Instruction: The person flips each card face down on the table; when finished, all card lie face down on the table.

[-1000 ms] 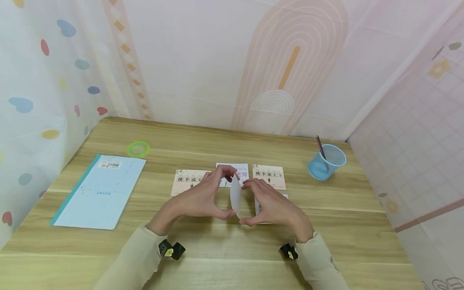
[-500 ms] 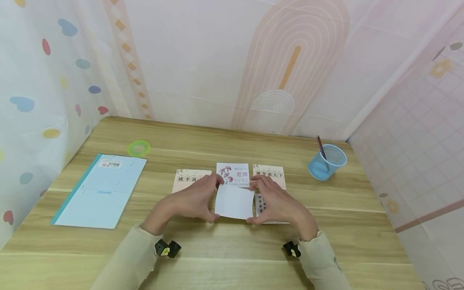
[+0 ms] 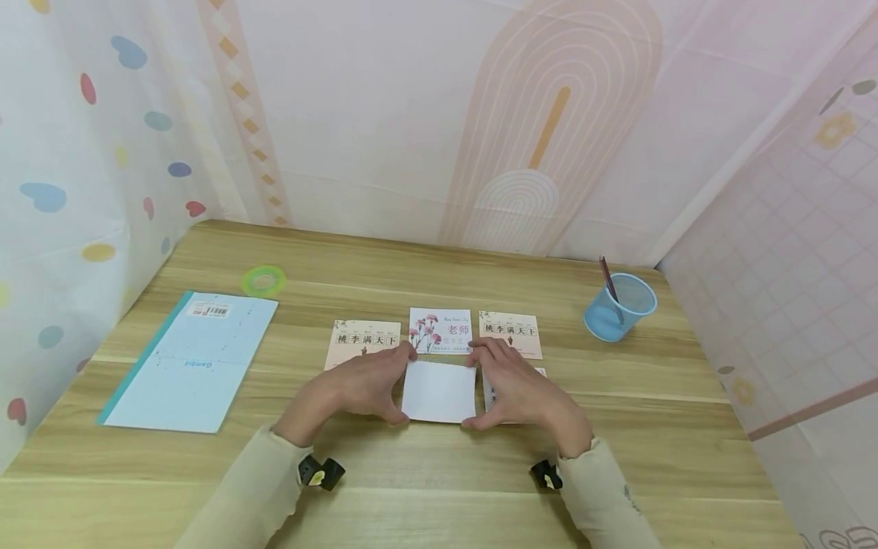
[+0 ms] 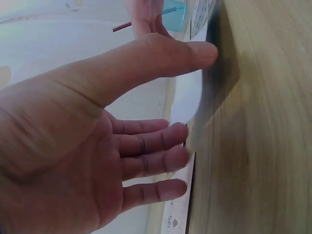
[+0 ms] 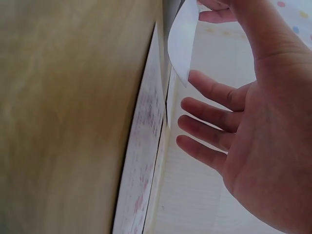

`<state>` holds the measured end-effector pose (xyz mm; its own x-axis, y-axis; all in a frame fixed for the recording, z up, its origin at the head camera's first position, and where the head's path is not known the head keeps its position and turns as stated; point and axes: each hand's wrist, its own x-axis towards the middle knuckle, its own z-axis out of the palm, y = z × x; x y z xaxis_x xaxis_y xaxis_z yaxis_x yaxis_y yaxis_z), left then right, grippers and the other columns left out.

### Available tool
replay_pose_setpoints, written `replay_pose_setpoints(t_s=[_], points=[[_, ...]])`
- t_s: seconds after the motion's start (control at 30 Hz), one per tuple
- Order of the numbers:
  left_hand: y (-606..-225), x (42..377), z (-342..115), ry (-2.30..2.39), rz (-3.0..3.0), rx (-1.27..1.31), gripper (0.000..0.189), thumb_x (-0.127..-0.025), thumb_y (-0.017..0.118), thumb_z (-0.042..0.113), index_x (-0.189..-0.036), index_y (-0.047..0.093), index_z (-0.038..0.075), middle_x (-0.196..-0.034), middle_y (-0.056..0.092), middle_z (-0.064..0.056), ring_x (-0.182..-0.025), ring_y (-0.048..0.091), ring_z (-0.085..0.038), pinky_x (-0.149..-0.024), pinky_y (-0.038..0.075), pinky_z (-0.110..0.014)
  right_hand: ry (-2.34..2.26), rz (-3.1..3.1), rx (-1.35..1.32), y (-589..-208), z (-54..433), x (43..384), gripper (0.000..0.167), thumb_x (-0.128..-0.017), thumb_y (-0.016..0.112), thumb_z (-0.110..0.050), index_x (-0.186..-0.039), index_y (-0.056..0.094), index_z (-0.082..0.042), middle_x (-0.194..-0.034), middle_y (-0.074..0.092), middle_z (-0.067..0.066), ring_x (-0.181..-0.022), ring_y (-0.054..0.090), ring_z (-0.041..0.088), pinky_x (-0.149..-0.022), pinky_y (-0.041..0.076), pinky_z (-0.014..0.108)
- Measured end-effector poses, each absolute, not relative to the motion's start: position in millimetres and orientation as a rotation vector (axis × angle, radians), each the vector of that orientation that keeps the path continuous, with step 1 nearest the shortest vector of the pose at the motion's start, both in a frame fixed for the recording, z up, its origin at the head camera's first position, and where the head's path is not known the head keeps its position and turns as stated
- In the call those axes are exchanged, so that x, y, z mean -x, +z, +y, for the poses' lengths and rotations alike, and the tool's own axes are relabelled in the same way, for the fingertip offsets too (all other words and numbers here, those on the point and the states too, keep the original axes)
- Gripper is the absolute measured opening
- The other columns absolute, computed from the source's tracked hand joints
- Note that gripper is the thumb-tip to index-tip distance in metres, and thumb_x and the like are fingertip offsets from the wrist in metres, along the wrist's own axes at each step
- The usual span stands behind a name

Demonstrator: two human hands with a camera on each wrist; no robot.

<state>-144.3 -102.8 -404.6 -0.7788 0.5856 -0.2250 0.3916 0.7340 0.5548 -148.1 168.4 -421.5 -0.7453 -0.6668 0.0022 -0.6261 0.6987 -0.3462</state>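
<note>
A blank white card [image 3: 439,393], slightly bowed in the wrist views, lies between both hands just above or on the table. My left hand [image 3: 370,385] holds its left edge, thumb at the near corner and fingertips at the far one. At the opposite edge, my right hand [image 3: 517,390] holds it the same way. Just beyond is a card with pink flowers [image 3: 442,332]. Cream cards with Chinese characters lie at left [image 3: 360,339] and right [image 3: 514,328]. A further printed card [image 5: 141,141] is partly covered by the right hand in the head view.
A light blue notebook [image 3: 192,366] lies on the table's left side, with a green tape roll [image 3: 264,281] beyond it. At the right back stands a blue mesh pen cup [image 3: 610,316] holding a dark pencil [image 3: 607,278]. Patterned curtains border the table.
The card was held upright and edge-on between the hands. It has since turned flat with its white face up and moved down towards the table.
</note>
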Motion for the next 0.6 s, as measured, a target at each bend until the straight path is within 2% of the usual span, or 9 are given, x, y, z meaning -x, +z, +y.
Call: replay_pose_setpoints(t_s=[0.2,0.6], points=[[-406.9,144.4,-102.2,0.65,2.508,-0.653,0.083,-0.067,0.09,0.032,-0.13,0.041,0.008,-0.081,0.055,-0.003,-0.069,0.049,-0.019,-0.063,0.041,-0.036,-0.456,2.78,1.067,-424.3,166.3,148.0,0.085,-0.064,0.082,-0.061,-0.123,0.05,-0.008,-0.144,0.039,0.011,-0.133,0.033,0.022,-0.112,0.023,0.042],[-411.1,144.2,-102.2,0.622,2.524,-0.619,0.086,-0.066,0.091,0.035,-0.131,0.041,0.011,-0.078,0.055,-0.003,-0.069,0.049,-0.021,-0.065,0.042,-0.038,-0.454,2.754,1.078,-424.4,167.7,147.2,0.084,-0.067,0.082,-0.059,-0.126,0.051,-0.007,-0.145,0.039,0.012,-0.133,0.033,0.023,-0.112,0.023,0.043]])
